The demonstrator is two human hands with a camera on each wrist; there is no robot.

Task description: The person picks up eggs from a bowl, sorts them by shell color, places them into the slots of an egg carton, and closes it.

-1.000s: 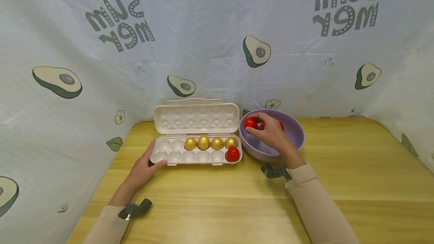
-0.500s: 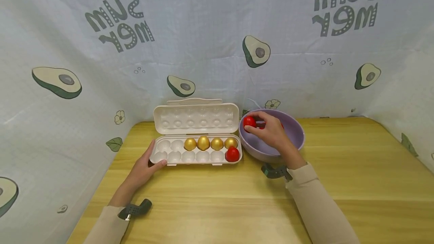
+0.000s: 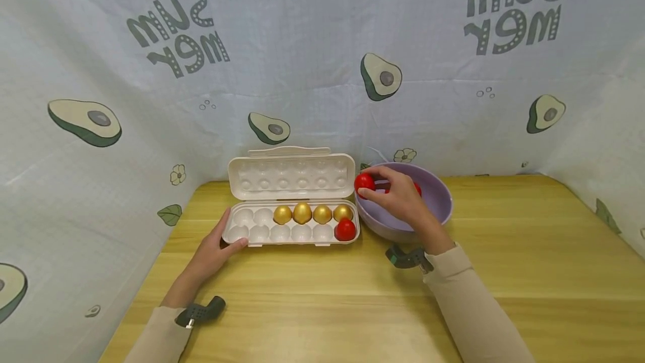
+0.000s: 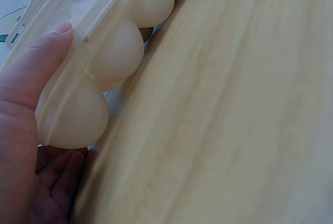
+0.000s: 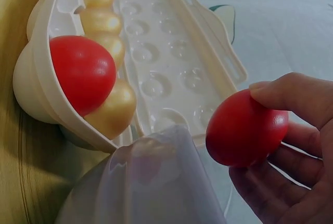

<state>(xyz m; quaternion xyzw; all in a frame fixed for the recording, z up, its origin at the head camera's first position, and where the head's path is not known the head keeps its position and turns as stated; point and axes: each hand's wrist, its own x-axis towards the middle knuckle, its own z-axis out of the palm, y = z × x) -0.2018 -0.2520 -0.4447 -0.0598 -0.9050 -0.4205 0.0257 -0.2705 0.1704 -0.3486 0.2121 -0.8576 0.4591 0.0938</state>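
A white plastic egg carton (image 3: pixel 290 185) lies with its lid raised. Several gold eggs (image 3: pixel 302 213) fill the right part of its back row, and one red egg (image 3: pixel 345 229) sits in the front right pocket. My left hand (image 3: pixel 209 256) grips the carton's left end, thumb (image 4: pixel 49 52) over the front rim and fingers curled underneath. Between thumb and fingers my right hand (image 3: pixel 400 198) pinches another red egg (image 5: pixel 244 128), raised over the left rim of a purple bowl (image 3: pixel 437 186). Behind that hand, more red eggs (image 3: pixel 417 188) show partly inside the bowl.
The wooden table (image 3: pixel 322 301) carries the carton and bowl side by side near its back edge. A pale cloth (image 3: pixel 312 55) printed with avocados hangs directly behind them and along the left side. The carton's lid (image 5: pixel 166 52) leans back close to this cloth.
My right hand has moved left with the red egg, from over the bowl's inside to its left rim. The left hand and the carton have stayed put.
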